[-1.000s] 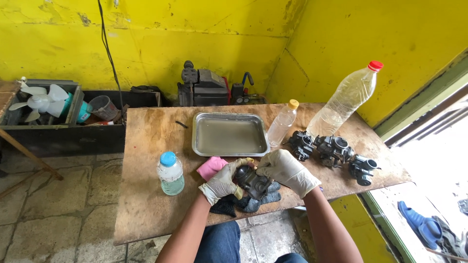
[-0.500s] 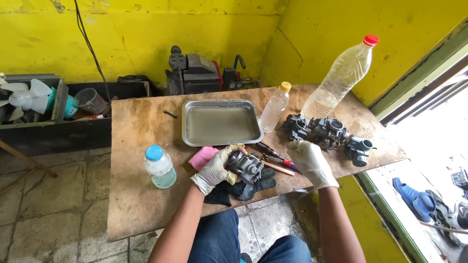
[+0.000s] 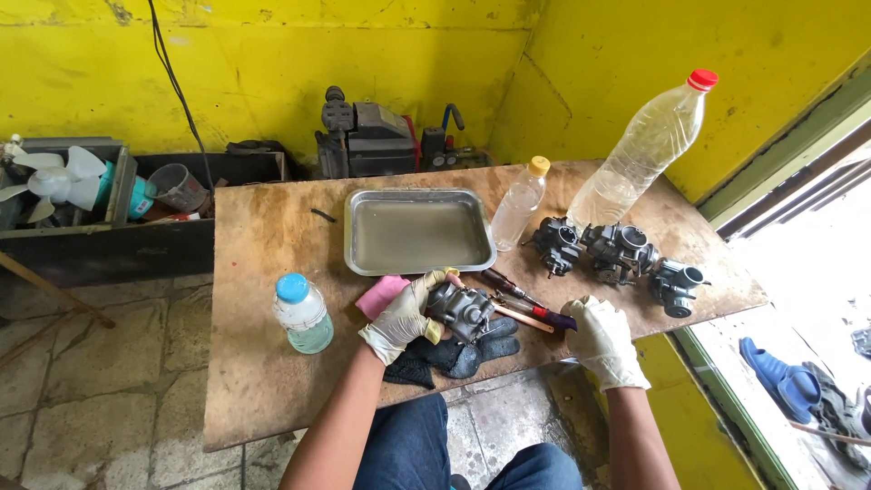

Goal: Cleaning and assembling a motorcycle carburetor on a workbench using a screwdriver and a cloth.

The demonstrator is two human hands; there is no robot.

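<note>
My left hand (image 3: 402, 319), in a pale glove, grips a dark carburetor (image 3: 461, 311) just above the near edge of the wooden table (image 3: 263, 372). My gloved right hand (image 3: 603, 341) is off to the right with its fingers curled, the thumb touching the dark handle end of a screwdriver (image 3: 535, 314) lying on the table. Whether it grips that handle is unclear. A second screwdriver (image 3: 504, 286) lies just behind. Black gloves (image 3: 454, 356) lie under the carburetor, and a pink cloth (image 3: 381, 292) sits beside my left hand.
A metal tray (image 3: 349, 238) of murky liquid sits mid-table. Behind my right hand are a yellow-capped small bottle (image 3: 517, 207), a red-capped large bottle (image 3: 640, 159) and three carburetors (image 3: 617, 254). A blue-capped bottle (image 3: 304, 316) stands left. A machine (image 3: 372, 136) and crates (image 3: 136, 195) line the wall.
My right hand has let go of the carburetor and moved right and down to the screwdriver handle. The left hand keeps hold of the carburetor.
</note>
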